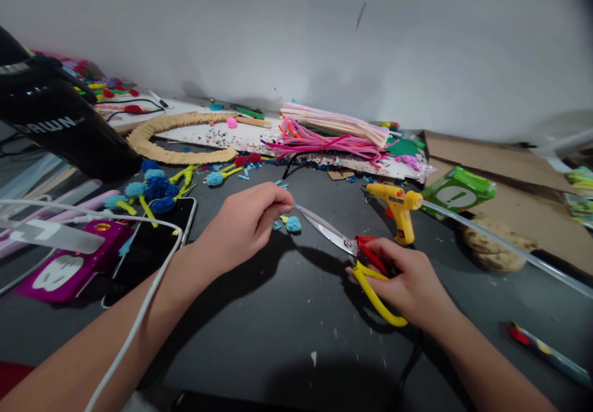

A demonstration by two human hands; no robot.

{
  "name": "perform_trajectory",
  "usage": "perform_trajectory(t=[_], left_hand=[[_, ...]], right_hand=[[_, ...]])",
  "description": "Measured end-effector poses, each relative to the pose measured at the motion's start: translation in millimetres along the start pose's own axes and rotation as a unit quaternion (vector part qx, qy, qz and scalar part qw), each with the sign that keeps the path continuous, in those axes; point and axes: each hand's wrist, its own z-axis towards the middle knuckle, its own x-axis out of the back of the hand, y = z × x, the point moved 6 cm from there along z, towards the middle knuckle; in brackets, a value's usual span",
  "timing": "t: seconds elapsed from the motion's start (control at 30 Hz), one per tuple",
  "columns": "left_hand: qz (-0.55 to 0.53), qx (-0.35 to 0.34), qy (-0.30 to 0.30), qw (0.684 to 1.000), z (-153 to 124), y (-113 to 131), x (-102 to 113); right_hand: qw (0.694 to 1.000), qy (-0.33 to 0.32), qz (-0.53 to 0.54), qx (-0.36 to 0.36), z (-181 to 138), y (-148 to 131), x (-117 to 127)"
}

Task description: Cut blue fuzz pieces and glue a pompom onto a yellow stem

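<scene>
bottle left on counter, phone front-right of it, ring to bottle's right. pipe cleaners back middle. glue gun front-right of those, behind scissors; box right of glue gun.

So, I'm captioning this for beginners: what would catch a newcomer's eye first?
Probably the red-and-yellow-handled scissors in the right hand, near the centre, pointing at the left hand's pinched fingers. Next, the yellow glue gun beyond the right hand, and the big black bottle at far left.
</scene>
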Motion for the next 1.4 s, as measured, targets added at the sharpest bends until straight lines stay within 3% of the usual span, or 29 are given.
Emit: perform_trajectory(t=[1.4], left_hand=[[0.012, 0.012, -0.01, 1.0, -1.7, -1.6, -1.3]], right_hand=[[1.0, -0.007, -0.014, -0.003, 0.2, -2.9, 1.8]])
